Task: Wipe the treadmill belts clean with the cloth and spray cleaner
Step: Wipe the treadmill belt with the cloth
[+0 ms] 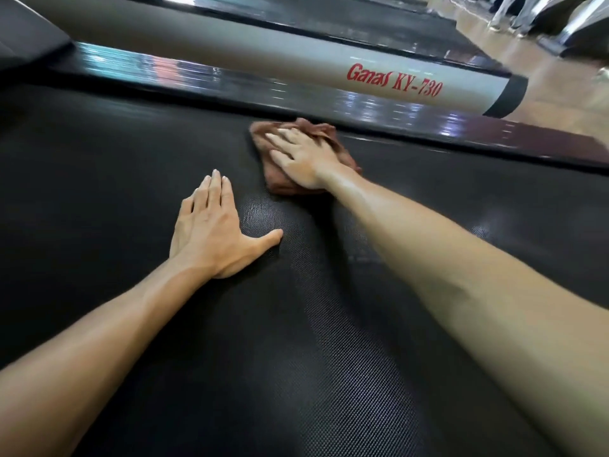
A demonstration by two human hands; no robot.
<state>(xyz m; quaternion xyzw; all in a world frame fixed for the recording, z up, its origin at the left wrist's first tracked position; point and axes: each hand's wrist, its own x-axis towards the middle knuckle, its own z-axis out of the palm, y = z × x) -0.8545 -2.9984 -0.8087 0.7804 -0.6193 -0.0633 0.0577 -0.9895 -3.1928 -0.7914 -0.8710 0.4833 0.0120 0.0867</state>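
Observation:
The black textured treadmill belt (115,166) fills most of the view. A crumpled brown cloth (324,131) lies on it near the belt's far edge. My right hand (298,158) presses flat on the cloth with straight, spread fingers. My left hand (214,230) rests palm down on the bare belt, closer to me and to the left of the cloth, fingers straight and thumb out. No spray bottle is in view.
A glossy black side rail (412,110) runs along the belt's far edge. Above it slants a grey frame tube (263,57) lettered "Ganas KY-730". Beyond lies another treadmill belt (379,26), then tan floor (560,80) where a person's legs (507,14) stand at top right.

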